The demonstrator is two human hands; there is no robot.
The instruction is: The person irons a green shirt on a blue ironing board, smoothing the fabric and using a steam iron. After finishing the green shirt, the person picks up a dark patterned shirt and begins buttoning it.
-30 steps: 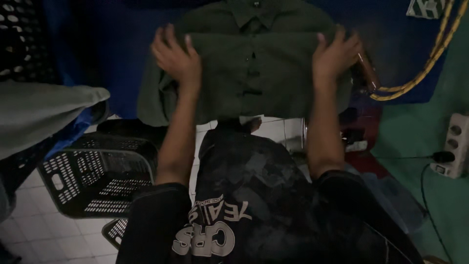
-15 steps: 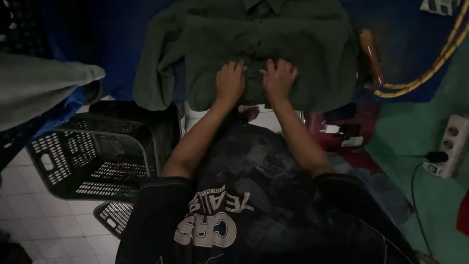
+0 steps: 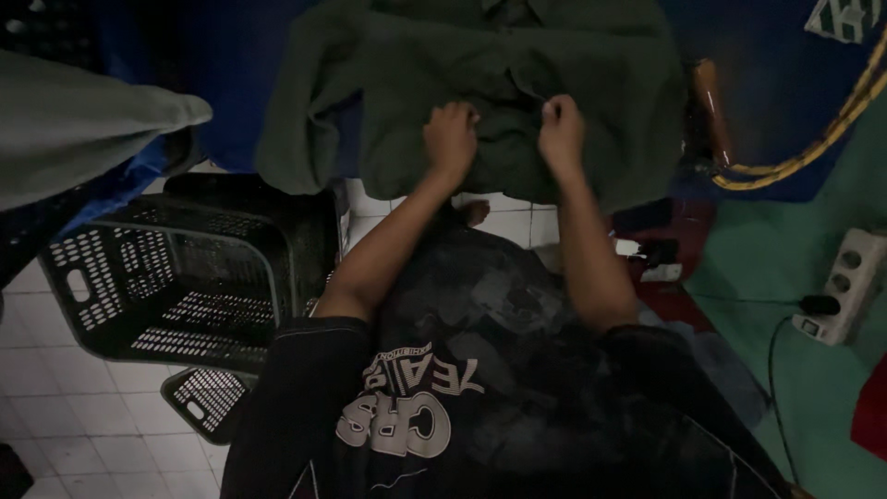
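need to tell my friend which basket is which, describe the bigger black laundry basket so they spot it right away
Start at the dark green shirt spread on the blue surface at the top, then look down and left to the white tiled floor. The bigger black basket stands there, tipped, with perforated walls and a handle slot; the other basket peeks out just below it.

Shirt up front, basket off to your left

Your left hand (image 3: 450, 137) and right hand (image 3: 561, 132) rest side by side on the shirt (image 3: 499, 83); basket (image 3: 176, 277) sits lower left, power strip (image 3: 843, 286) far right.
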